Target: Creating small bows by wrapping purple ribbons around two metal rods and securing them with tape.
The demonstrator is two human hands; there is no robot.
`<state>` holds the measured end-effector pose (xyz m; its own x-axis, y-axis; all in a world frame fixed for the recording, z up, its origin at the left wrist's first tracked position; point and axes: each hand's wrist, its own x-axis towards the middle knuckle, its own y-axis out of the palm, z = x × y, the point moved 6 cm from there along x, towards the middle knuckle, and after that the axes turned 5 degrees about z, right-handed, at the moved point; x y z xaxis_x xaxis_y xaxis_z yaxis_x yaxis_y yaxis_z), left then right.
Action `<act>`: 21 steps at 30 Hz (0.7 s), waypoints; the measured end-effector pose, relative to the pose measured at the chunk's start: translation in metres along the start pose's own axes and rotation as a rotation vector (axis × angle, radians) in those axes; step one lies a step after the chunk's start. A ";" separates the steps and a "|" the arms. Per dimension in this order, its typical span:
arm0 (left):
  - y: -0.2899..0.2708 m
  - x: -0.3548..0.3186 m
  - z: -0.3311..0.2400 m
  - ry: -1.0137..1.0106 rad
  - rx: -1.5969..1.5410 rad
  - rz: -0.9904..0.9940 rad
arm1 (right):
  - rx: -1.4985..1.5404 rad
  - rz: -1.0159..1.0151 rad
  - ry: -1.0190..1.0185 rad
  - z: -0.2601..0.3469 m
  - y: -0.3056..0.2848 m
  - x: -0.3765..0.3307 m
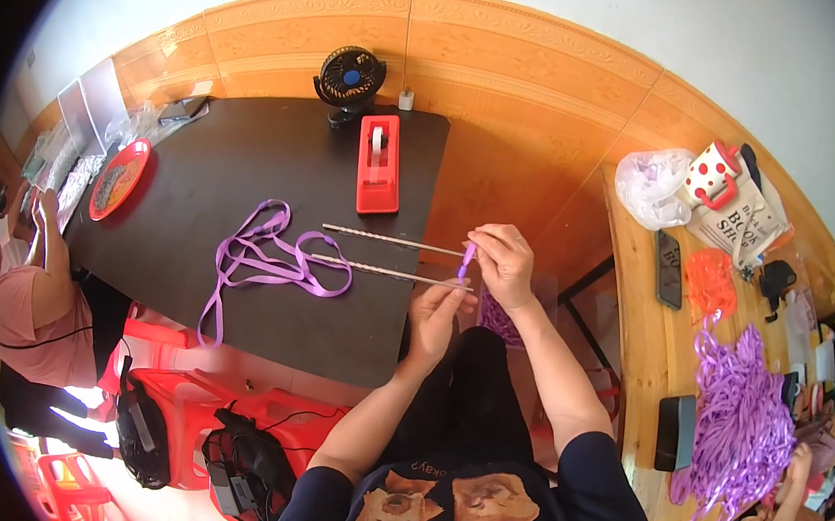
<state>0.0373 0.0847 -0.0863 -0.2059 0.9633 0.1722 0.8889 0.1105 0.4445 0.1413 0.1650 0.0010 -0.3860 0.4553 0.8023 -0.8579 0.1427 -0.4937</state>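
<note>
Two thin metal rods, the farther rod (379,238) and the nearer rod (376,271), stick out past the right edge of the dark table, side by side. Near their free ends a short piece of purple ribbon (465,263) spans the two rods. My right hand (504,266) pinches this ribbon by the farther rod. My left hand (435,322) is closed on the ribbon by the nearer rod's tip; its fingertips partly hide the spot. A longer loose purple ribbon (281,270) lies in loops on the table, partly across the rods.
On the dark table (246,164) stand a red tape dispenser (379,166), a black fan (349,81) and a red plate (121,182). A wooden table (642,383) at right bears a heap of purple ribbons (739,422) and a phone (669,270). Other people sit left and right.
</note>
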 end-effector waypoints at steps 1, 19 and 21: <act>0.000 0.003 0.002 0.006 0.000 0.002 | 0.019 0.004 0.016 -0.006 0.008 0.001; -0.020 -0.060 0.020 -0.299 -0.040 -0.151 | 0.506 0.152 0.482 -0.004 0.081 -0.072; -0.017 -0.089 0.011 -0.363 -0.085 -0.098 | 0.658 0.136 0.617 0.013 0.087 -0.099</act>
<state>0.0456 -0.0006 -0.1190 -0.1163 0.9749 -0.1898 0.8318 0.2000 0.5177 0.1006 0.1213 -0.1166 -0.4099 0.8481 0.3357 -0.9119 -0.3900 -0.1280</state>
